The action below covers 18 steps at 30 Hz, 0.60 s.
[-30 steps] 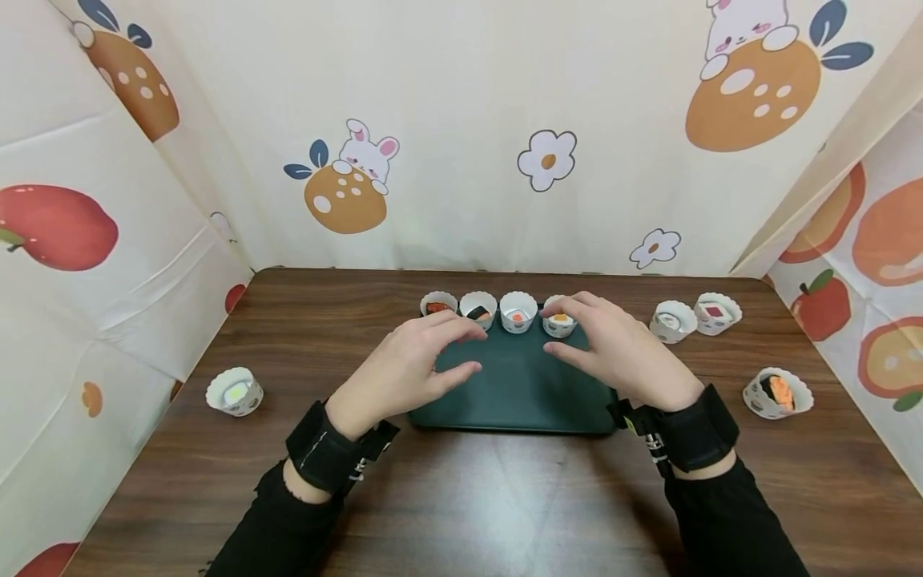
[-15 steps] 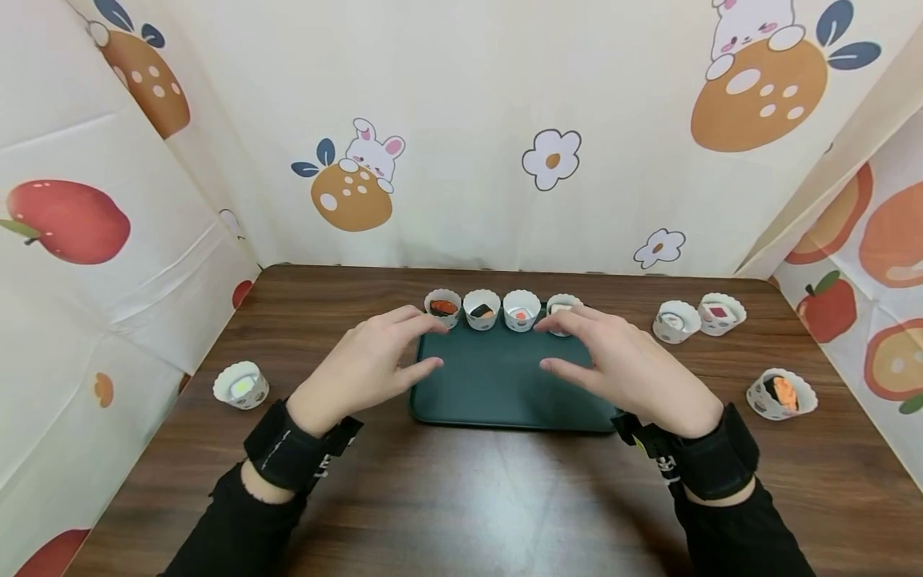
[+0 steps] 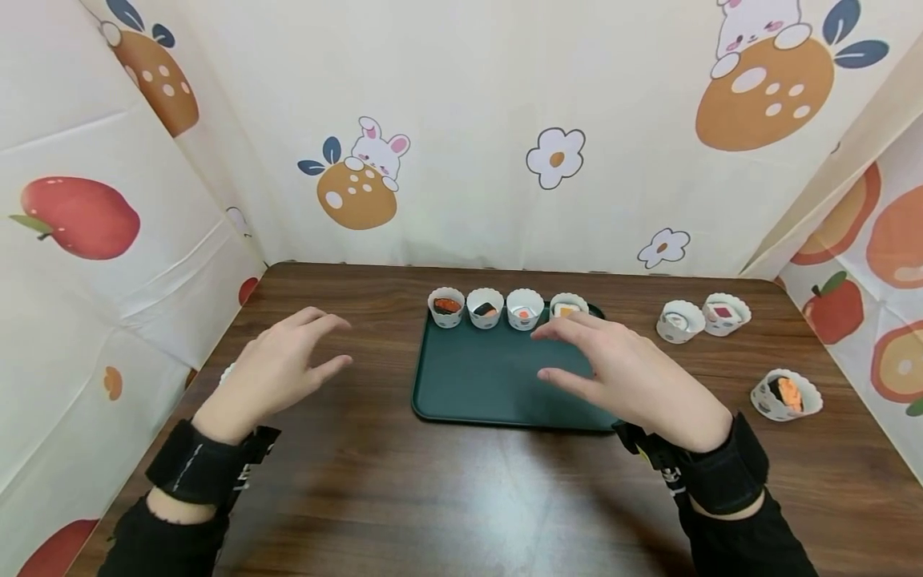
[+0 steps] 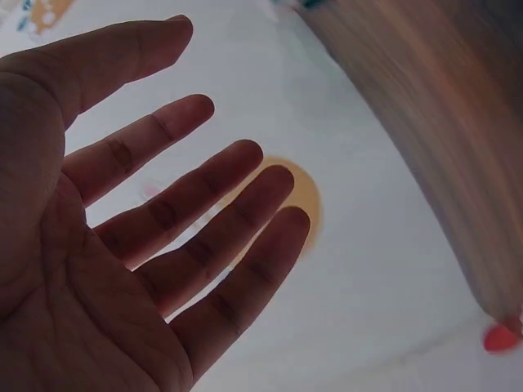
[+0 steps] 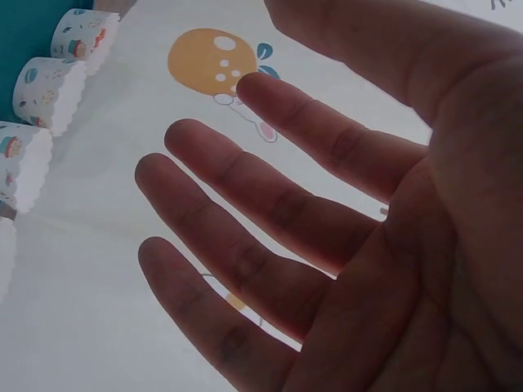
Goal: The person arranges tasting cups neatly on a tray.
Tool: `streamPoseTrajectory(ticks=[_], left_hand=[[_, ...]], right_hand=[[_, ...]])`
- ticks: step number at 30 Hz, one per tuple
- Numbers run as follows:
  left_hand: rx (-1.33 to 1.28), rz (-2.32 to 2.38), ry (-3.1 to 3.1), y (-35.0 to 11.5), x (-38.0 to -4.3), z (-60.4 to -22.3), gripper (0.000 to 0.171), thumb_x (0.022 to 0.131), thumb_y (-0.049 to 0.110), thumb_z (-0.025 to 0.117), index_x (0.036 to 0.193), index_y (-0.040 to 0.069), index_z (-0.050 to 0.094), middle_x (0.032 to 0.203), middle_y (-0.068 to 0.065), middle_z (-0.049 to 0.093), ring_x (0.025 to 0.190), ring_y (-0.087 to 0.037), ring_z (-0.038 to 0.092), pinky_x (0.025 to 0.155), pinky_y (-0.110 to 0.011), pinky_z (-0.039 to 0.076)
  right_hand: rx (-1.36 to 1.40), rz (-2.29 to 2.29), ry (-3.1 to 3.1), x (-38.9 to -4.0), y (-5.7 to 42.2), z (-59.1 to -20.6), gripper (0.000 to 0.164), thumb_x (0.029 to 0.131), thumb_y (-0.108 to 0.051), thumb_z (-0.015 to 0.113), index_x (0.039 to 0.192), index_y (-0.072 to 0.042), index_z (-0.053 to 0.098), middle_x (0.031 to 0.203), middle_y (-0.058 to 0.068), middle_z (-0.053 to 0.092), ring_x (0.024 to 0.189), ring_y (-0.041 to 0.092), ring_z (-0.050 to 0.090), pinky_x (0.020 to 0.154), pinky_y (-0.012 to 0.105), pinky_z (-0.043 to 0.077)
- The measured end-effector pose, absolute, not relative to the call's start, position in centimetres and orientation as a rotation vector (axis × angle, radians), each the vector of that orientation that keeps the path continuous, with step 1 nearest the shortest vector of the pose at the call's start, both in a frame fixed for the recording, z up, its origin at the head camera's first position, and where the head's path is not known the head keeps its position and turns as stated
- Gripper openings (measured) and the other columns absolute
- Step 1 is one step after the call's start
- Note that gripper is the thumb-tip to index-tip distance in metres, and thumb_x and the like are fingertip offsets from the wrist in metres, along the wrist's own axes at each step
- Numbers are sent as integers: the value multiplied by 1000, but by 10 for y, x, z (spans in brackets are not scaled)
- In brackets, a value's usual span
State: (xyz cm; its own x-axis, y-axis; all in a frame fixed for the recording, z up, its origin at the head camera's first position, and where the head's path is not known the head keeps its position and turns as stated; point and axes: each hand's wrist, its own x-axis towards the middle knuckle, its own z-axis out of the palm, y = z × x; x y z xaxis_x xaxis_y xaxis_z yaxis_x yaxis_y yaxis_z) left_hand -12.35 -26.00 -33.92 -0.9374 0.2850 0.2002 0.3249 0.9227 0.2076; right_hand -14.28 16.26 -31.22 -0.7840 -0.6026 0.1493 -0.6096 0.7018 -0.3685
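My left hand (image 3: 277, 365) hovers over the left part of the table, fingers relaxed and nothing in its grasp. Behind it a paper cup (image 3: 227, 373) is almost wholly hidden. My right hand (image 3: 627, 369) hangs above the right side of a dark green tray (image 3: 490, 377), also holding nothing. Along the tray's far edge stand several white scalloped paper cups with small sushi pieces: one with red topping (image 3: 446, 307), one with a black-wrapped piece (image 3: 485, 308), one with a pale piece (image 3: 525, 309), and one with a yellow-centred piece (image 3: 568, 308), partly covered by my right fingers.
To the right of the tray, two paper cups stand side by side, one with a white roll (image 3: 679, 322) and one with a red-centred piece (image 3: 724, 314). Nearer the right edge is a cup with orange-topped sushi (image 3: 786, 395). A printed curtain (image 3: 461, 192) borders the table (image 3: 461, 505).
My left hand has moved left from over the tray to in front of the left cup, now hiding most of it. The right hand has shifted only slightly; the cups stay put.
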Motion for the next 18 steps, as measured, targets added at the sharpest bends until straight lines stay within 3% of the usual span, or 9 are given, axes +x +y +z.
streamPoseTrajectory(ticks=[10, 18], left_hand=[[-223, -287, -3000, -326, -114, -360, 53, 88, 26, 88, 132, 4, 68, 124, -29, 66, 102, -45, 69, 83, -66, 57], [-50, -317, -3095, -358, -104, -376, 74, 87, 40, 88, 145, 3, 59, 128, -37, 59, 109, -55, 63, 83, -72, 52]], right_hand=[[1084, 626, -2827, -132, 161, -308, 38, 100, -33, 78, 135, -23, 69, 129, -5, 72, 105, 12, 73, 88, 41, 60], [1093, 613, -2812, -127, 161, -308, 39, 99, -35, 78, 136, -24, 69, 128, -6, 71, 98, 8, 72, 83, 38, 59]])
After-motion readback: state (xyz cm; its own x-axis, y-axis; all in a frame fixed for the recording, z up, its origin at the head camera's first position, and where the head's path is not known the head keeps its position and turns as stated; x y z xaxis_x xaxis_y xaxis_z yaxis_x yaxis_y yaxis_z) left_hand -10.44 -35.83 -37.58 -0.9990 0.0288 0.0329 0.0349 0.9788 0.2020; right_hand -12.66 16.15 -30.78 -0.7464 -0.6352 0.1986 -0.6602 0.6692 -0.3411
